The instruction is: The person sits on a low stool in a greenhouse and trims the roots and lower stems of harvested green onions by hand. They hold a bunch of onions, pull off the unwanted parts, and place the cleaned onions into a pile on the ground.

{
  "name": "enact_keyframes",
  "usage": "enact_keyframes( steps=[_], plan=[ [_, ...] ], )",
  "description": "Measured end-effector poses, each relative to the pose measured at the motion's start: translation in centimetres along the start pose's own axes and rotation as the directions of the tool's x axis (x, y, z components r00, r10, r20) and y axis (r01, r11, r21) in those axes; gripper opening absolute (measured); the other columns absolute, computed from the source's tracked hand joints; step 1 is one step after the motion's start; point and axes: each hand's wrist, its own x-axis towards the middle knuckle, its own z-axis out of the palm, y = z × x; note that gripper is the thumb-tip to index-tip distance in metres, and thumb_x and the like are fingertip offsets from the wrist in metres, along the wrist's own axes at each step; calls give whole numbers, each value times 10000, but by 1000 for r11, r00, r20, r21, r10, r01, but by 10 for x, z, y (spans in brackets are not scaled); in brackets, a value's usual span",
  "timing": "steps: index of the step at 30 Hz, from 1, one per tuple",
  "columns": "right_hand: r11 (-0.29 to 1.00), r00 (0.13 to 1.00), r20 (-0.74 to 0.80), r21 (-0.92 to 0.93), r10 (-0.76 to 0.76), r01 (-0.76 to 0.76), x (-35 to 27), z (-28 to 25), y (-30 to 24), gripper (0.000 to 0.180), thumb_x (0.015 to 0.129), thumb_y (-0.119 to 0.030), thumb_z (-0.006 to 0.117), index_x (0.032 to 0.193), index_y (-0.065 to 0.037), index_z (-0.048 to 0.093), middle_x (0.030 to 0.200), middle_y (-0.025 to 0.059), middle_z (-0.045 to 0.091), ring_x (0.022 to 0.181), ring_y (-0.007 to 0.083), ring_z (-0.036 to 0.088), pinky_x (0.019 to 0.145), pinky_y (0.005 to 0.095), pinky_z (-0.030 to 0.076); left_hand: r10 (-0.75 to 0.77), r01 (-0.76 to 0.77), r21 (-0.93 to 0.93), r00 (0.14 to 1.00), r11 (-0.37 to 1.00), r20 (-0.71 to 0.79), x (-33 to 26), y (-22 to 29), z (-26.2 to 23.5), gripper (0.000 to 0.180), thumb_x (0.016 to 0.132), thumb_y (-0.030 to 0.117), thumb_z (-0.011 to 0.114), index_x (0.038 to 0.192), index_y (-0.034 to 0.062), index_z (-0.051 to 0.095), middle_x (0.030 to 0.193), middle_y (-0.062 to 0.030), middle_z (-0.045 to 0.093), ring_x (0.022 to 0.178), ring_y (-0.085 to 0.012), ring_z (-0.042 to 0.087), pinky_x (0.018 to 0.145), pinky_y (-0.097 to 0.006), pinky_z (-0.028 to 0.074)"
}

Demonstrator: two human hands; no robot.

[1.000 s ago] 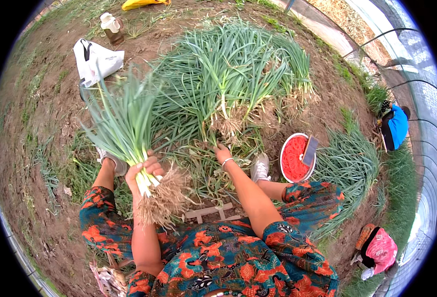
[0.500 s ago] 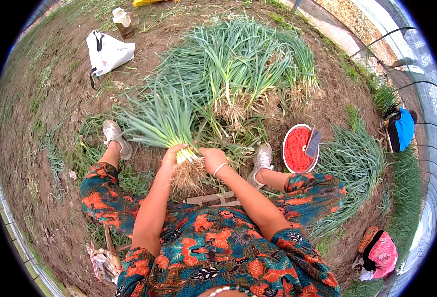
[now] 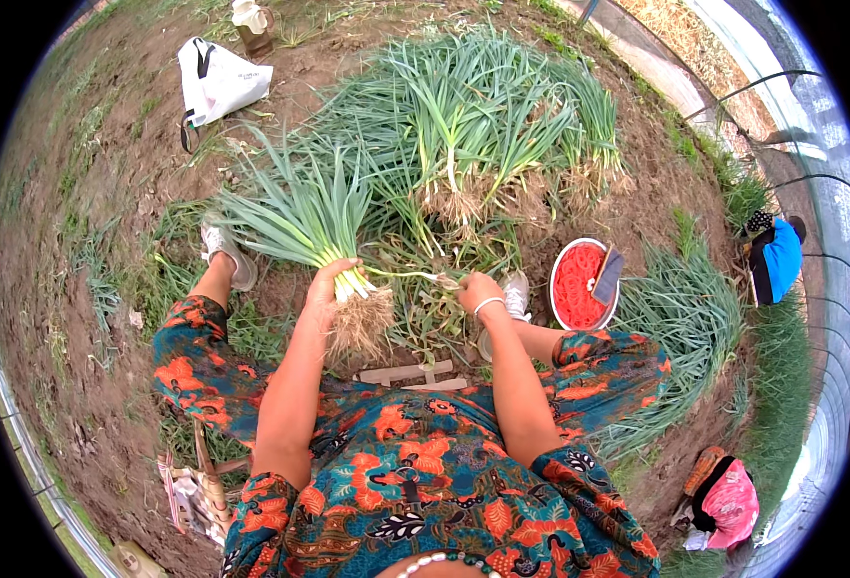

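My left hand [image 3: 331, 285] grips a bunch of green onions [image 3: 300, 217] just above its white stems and brown roots [image 3: 362, 323], leaves fanned up and to the left. My right hand [image 3: 478, 289] pinches a thin yellowish strand [image 3: 405, 275] that stretches from the bunch toward it. A large pile of green onions [image 3: 473, 125] lies on the soil straight ahead. I sit with my legs apart, in patterned orange and teal clothing.
A round red bowl [image 3: 579, 284] with a dark tool on it sits at my right foot. A white bag [image 3: 218, 82] lies far left. More onion leaves [image 3: 685, 318] lie to the right. Other people crouch at the right edge [image 3: 776, 255] and lower right [image 3: 723, 496].
The bunch came down from my raised left hand and tilted left. My right hand joined it, then drew away to the right, pulling a strand out.
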Motion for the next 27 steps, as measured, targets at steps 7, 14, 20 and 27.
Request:
enact_keyframes(
  steps=[7, 14, 20, 27],
  plan=[
    [923, 921, -224, 149, -319, 355, -21, -32, -25, 671, 685, -230, 636, 1290, -7, 450, 1345, 211, 436, 1273, 320, 397, 1048, 370, 337, 67, -63, 74, 996, 995, -57, -1, 13, -2, 190, 766, 98, 642, 903, -12, 571, 715, -97, 607, 648, -224, 615, 572, -335, 532],
    [886, 909, 161, 342, -385, 314, -11, -12, -77, 280, 902, -274, 529, 900, -1, 590, 744, 111, 620, 761, 247, 614, 718, 369, 480, 61, -59, 23, 996, 998, -60, -1, -1, -3, 244, 768, 72, 623, 976, -44, 565, 732, -114, 615, 664, -230, 619, 616, -345, 541],
    [351, 858, -481, 784, -180, 513, -20, -58, -101, 251, 944, -200, 496, 769, -23, 523, 583, -25, 441, 492, 70, 419, 466, 245, 345, -88, 93, -196, 996, 976, 32, 5, -11, -16, 380, 795, 112, 559, 1133, -58, 535, 877, -109, 623, 719, -229, 621, 667, -358, 555],
    [850, 826, -201, -109, -526, 515, -27, -40, -174, 244, 877, -287, 515, 815, -57, 570, 712, 131, 608, 669, 293, 617, 588, 418, 484, -41, 49, -185, 998, 982, 47, 12, -30, -26, 308, 815, 88, 571, 1079, -59, 517, 923, -170, 634, 781, -277, 658, 677, -362, 584]
  ],
)
